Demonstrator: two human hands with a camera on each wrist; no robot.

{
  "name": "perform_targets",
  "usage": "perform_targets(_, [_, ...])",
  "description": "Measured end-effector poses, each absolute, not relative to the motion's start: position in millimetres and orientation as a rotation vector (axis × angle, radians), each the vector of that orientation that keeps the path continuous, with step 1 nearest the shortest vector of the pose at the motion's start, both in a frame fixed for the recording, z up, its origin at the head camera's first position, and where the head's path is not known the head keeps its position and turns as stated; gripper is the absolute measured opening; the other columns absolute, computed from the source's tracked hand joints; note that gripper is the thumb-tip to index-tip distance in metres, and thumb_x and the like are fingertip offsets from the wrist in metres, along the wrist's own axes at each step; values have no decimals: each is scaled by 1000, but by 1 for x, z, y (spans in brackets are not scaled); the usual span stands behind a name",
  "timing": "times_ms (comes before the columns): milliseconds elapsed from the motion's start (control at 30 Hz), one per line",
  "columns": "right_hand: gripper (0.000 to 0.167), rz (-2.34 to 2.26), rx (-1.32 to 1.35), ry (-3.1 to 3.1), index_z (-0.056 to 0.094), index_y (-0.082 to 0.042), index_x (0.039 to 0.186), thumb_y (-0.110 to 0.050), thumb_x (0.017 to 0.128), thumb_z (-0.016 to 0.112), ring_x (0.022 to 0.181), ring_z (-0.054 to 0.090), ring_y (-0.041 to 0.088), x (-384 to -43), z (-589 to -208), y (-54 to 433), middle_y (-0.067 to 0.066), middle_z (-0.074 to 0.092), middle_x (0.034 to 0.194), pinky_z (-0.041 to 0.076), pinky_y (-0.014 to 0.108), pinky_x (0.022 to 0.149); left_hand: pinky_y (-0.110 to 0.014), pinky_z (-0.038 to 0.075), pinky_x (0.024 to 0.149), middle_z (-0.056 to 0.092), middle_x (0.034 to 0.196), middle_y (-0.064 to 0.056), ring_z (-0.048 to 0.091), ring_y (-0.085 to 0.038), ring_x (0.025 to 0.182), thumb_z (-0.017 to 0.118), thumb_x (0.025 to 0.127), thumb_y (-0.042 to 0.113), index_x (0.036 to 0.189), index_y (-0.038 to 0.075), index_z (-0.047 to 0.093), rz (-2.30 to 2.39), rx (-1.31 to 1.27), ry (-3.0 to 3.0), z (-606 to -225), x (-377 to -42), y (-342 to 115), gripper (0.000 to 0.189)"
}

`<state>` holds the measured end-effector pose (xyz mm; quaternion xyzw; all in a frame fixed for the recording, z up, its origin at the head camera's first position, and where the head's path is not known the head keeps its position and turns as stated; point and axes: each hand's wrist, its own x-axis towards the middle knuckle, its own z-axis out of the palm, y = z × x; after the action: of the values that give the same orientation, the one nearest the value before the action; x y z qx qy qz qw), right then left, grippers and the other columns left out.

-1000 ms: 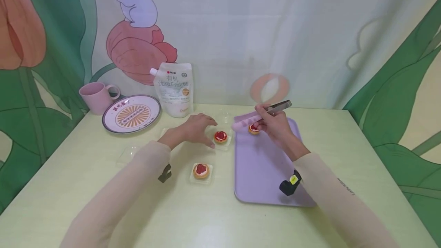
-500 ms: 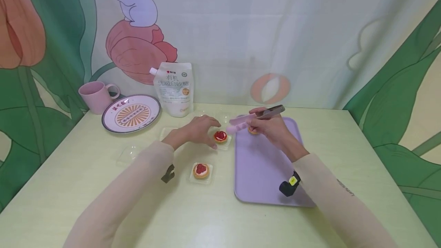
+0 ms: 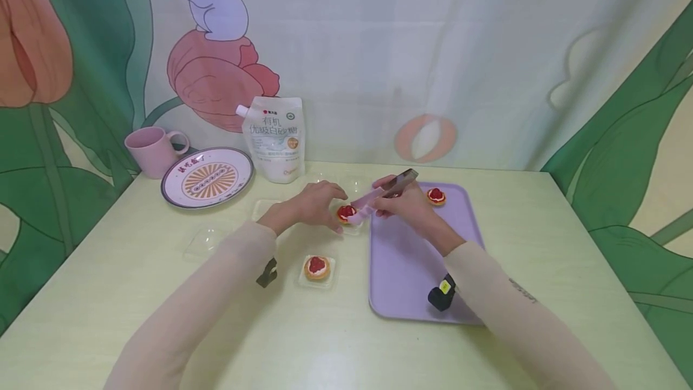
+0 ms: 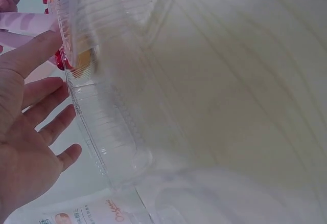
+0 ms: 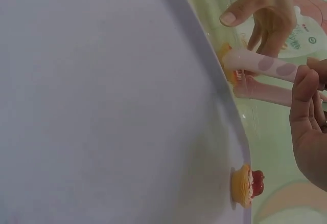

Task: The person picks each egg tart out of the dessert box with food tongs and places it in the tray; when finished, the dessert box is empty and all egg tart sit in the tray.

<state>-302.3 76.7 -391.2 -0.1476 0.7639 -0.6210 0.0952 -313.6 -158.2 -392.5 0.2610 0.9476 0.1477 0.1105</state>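
Observation:
My right hand [image 3: 403,200] grips a pair of tongs [image 3: 400,182] with metal handles and pink tips. The tips reach over a small berry tart [image 3: 346,213] in an opened clear plastic package, one on each side of the tart in the right wrist view. My left hand [image 3: 319,203] has thumb and fingers spread around that package, fingertips right at the edge of the clear plastic box [image 4: 110,132] in the left wrist view. A second tart [image 3: 436,196] sits at the far end of the purple tray [image 3: 414,269]. Nearer me, a third tart [image 3: 316,268] rests in its own clear package.
At the back left stand a pink mug [image 3: 153,152], a patterned plate [image 3: 208,177] and a white spouted pouch [image 3: 276,140]. A clear plastic lid [image 3: 208,241] lies left of my left forearm. A printed curtain [image 3: 487,65] hangs behind the table.
My right hand has moved left with the tongs, from the tart on the tray to the one by my left hand. The tart on the tray now shows uncovered. My left hand has barely shifted.

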Motion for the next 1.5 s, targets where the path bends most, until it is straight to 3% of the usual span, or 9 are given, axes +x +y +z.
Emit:
perform_targets(267, [36, -1810, -414, 2329, 61, 6, 116, -1, 84, 76, 60, 64, 13, -304, -388, 66, 8, 68, 79, 58, 25, 60, -56, 32, 114, 55, 145, -14, 44, -34, 138, 86, 77, 32, 138, 5, 58, 445, 746, 2769, -389, -314, -164, 73])
perform_targets(500, [33, -1779, -458, 2344, 62, 7, 115, -2, 86, 74, 61, 64, 11, -306, -384, 61, 13, 66, 95, 58, 25, 61, -56, 31, 114, 57, 144, -13, 46, -33, 137, 87, 76, 32, 136, 6, 60, 453, 742, 2774, -393, -317, -165, 71])
perform_targets(733, [34, -1768, -453, 2339, 61, 8, 115, 0, 85, 75, 59, 65, 13, -306, -383, 59, 11, 67, 81, 59, 26, 59, -56, 29, 116, 57, 144, -12, 45, -33, 137, 87, 76, 31, 137, 6, 59, 462, 720, 2762, -392, -317, -164, 71])
perform_targets(1500, [31, -1989, -413, 2146, 58, 9, 115, 5, 85, 67, 55, 61, 11, -312, -399, 59, -1, 64, 70, 55, 23, 55, -55, 28, 117, 55, 146, -13, 44, -34, 140, 86, 78, 30, 138, 6, 58, 463, 708, 2764, -393, -318, -165, 70])
